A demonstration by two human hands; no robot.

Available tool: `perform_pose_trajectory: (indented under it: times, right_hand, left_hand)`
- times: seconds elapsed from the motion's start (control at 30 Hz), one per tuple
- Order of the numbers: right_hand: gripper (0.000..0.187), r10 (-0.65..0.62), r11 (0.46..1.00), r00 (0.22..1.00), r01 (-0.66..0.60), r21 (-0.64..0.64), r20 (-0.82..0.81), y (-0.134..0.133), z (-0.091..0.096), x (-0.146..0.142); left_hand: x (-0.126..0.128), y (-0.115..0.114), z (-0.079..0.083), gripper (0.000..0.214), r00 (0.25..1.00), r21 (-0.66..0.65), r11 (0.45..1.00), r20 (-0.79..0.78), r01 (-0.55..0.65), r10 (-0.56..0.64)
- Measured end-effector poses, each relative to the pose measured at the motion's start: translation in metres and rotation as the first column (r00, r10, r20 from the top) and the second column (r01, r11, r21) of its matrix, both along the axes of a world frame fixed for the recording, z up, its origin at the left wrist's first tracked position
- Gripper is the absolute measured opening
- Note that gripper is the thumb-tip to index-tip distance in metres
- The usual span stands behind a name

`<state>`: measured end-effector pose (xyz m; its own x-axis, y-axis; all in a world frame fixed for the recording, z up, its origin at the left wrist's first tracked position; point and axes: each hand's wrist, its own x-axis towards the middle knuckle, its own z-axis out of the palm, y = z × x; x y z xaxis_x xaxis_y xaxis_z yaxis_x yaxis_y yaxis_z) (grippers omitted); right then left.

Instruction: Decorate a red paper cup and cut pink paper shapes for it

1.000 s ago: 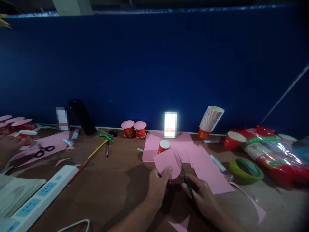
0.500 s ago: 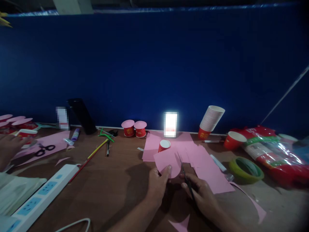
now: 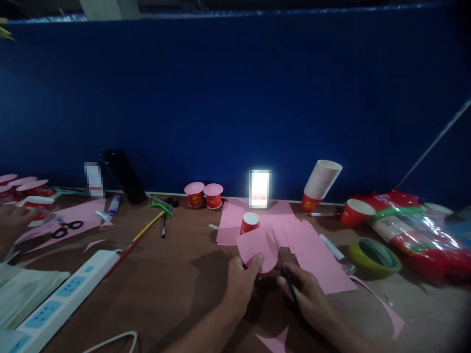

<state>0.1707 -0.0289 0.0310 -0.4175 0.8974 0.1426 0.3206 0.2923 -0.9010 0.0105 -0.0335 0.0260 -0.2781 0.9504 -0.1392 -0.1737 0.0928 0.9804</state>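
My left hand point(image 3: 241, 282) pinches a piece of pink paper point(image 3: 255, 247) with a rounded lower edge, thumb on top. My right hand point(image 3: 311, 296) grips black scissors point(image 3: 285, 269), whose blades run up along the paper's right side. Just behind the paper stands a red paper cup point(image 3: 250, 223) on a spread of pink sheets point(image 3: 312, 250). A pink offcut point(image 3: 275, 340) lies on the brown table point(image 3: 172, 274) below my hands.
Two red cups capped with pink discs point(image 3: 204, 195), a leaning cup stack point(image 3: 320, 184), a bright phone screen point(image 3: 259, 189), a green tape roll point(image 3: 373, 257) and a bag of cups point(image 3: 412, 230) lie around. At left: a power strip point(image 3: 62, 294), scissors point(image 3: 66, 228), another person's hand point(image 3: 11, 223).
The pink piece has turned slightly in my left hand and the scissors have crept along its edge. The other person's hand at far left has shifted a little.
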Motion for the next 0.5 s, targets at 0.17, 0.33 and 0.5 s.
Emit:
perform_pose_trajectory:
  times: [0.17,0.33,0.5]
  right_hand:
    - [0.025,0.005,1.000,1.000,-0.005,-0.007,-0.011,0.0003,-0.0006,0.0004]
    - [0.026,0.008,1.000,1.000,-0.009,0.012,0.020,0.0012,-0.0006,0.0010]
    - [0.027,0.004,1.000,0.999,-0.005,0.015,0.039,0.0022,-0.0012,0.0025]
  left_hand:
    - [0.0006,-0.0008,-0.0005,0.035,1.000,0.007,1.000,-0.002,0.010,-0.010]
    - [0.0008,-0.0003,-0.0018,0.034,1.000,-0.001,1.000,0.016,0.003,-0.003]
    - [0.0008,0.0009,-0.0030,0.032,0.999,0.000,1.000,0.050,-0.003,0.003]
